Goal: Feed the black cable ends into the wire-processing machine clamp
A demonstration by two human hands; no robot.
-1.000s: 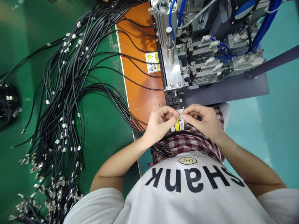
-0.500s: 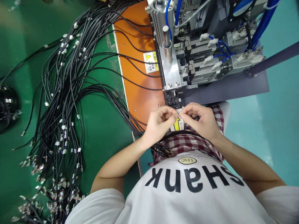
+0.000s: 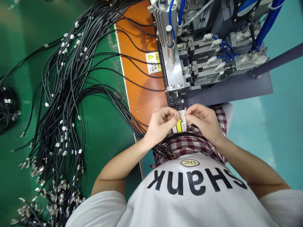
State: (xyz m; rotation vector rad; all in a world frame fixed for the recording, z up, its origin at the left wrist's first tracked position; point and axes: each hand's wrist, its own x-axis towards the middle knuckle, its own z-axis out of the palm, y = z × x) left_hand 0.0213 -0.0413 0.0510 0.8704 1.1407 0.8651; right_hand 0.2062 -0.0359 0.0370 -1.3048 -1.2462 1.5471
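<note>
My left hand [image 3: 161,124] and my right hand [image 3: 203,120] meet fingertip to fingertip just below the black jaw block [image 3: 174,99] of a metal press machine [image 3: 189,56]. Both hands are pinched closed on something very small and thin between them, probably a wire end, too small to make out. Behind the fingertips a white label with a yellow arrow [image 3: 181,125] shows on the machine's front. A bundle of black cables [image 3: 163,150] runs under my left wrist, its bared tips lying on the checked cloth [image 3: 194,143] over my lap.
An orange board [image 3: 139,72] lies left of the machine with black cables crossing it and a yellow warning sticker [image 3: 152,62]. A big heap of black cables with metal clips [image 3: 61,104] covers the green table. Blue air hoses [image 3: 267,22] run over the machine.
My hands have stayed together at the same spot; the right fingertips shifted slightly up and right, uncovering more of the yellow arrow label. The view has shifted a little.
</note>
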